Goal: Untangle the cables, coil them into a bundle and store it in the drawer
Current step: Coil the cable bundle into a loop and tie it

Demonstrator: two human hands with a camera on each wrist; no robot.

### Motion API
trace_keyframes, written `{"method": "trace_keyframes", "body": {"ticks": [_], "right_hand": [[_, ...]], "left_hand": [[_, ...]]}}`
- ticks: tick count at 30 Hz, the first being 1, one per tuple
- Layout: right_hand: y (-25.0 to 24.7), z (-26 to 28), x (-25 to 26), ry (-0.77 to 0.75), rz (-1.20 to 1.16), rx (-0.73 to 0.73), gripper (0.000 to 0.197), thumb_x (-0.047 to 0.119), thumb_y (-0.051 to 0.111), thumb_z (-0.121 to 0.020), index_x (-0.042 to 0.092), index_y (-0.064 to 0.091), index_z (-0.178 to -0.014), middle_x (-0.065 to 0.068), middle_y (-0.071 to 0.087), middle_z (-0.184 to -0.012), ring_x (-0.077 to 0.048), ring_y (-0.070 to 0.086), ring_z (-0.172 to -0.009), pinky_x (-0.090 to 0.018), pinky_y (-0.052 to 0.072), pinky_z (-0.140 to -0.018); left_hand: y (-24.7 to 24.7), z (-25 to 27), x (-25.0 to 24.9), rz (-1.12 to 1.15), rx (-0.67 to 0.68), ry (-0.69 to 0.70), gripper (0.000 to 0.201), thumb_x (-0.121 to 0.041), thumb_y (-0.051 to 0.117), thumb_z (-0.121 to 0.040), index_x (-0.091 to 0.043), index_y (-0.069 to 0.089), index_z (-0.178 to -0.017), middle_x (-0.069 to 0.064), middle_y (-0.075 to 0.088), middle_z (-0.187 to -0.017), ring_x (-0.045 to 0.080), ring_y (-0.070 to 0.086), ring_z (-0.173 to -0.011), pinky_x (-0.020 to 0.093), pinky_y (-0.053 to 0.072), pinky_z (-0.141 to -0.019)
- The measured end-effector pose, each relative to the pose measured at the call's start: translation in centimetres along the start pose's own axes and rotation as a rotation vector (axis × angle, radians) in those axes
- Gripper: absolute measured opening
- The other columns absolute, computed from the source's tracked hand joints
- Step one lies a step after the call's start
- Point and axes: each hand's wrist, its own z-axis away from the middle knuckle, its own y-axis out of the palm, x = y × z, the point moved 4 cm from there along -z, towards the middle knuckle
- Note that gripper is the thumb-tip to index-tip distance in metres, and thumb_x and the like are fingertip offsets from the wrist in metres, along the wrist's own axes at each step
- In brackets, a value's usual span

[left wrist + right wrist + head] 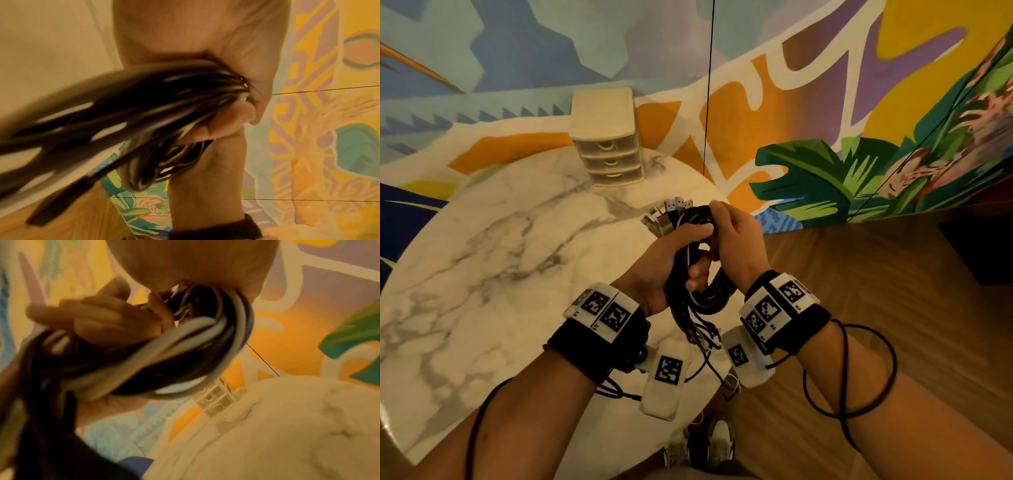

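A coiled bundle of black and grey cables (700, 274) hangs between both hands above the right edge of the marble table (493, 260). My left hand (674, 253) grips the bundle from the left, thumb curled over the strands. My right hand (729, 233) wraps around its top from the right. Several silver USB plugs (671, 214) fan out above the left hand. Loose cable ends (702, 335) dangle below the wrists. The left wrist view shows blurred cables (154, 110) crossing the palm; the right wrist view shows cables (164, 356) looped under the fingers. A small beige drawer unit (607, 140) stands at the table's far edge, all drawers closed.
The round table sits against a painted mural wall (825, 102). Wooden floor (876, 308) lies to the right, with a dark object (983, 250) at the far right. My shoes (702, 445) show below the table edge. Sensor cords (859, 370) loop around my right forearm.
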Motion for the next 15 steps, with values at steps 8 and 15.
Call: {"method": "trace_keyframes", "body": {"ticks": [8,15], "right_hand": [[-0.1,0.2,-0.9,0.126,-0.188,0.132,0.044,0.041,0.028,-0.099,0.020,0.064,-0.112,-0.006,0.067,-0.098,-0.023,0.063,-0.094,-0.040,0.048,-0.086],[1.5,3.9,-6.2,0.457,-0.205,0.445,0.030,0.007,0.047,-0.091,0.020,0.056,-0.118,-0.005,0.059,-0.130,-0.009,0.059,-0.108,-0.022,0.045,-0.095]], "left_hand": [[-1.4,-0.5,0.8,-0.052,-0.047,0.020,0.032,-0.017,0.050,-0.086,-0.017,0.052,-0.054,-0.003,0.030,-0.039,0.011,0.022,-0.032,0.035,0.013,-0.052],[-2.8,-0.2,-1.2,0.145,-0.098,0.171,0.025,-0.019,0.049,-0.084,-0.014,0.034,-0.065,-0.005,0.027,-0.035,0.009,0.020,-0.027,0.029,0.015,-0.043]]}}
